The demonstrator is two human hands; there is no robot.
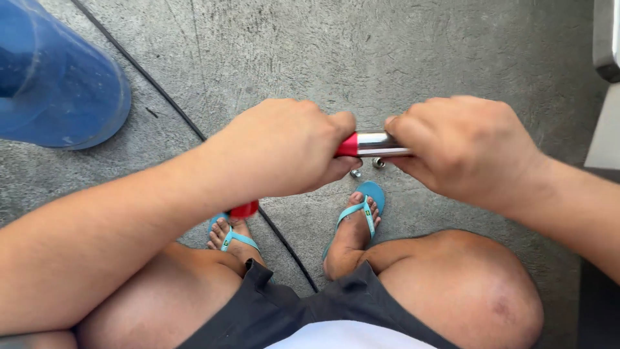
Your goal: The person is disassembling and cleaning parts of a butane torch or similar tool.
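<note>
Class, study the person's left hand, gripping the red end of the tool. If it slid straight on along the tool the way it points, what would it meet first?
The left hand points rightward along the red-and-silver tool. First in line is the right hand, gripping the silver end; only a short bare stretch of tool separates them.

Both fists close on one tool (369,144) held level over a concrete floor (400,52). The left hand (284,148) wraps its red grip; the right hand (465,148) grips the chrome shaft. Two small metal nuts (378,163) lie just below, near feet in blue sandals (363,210). A blue bucket (55,77) stands far left.
</note>
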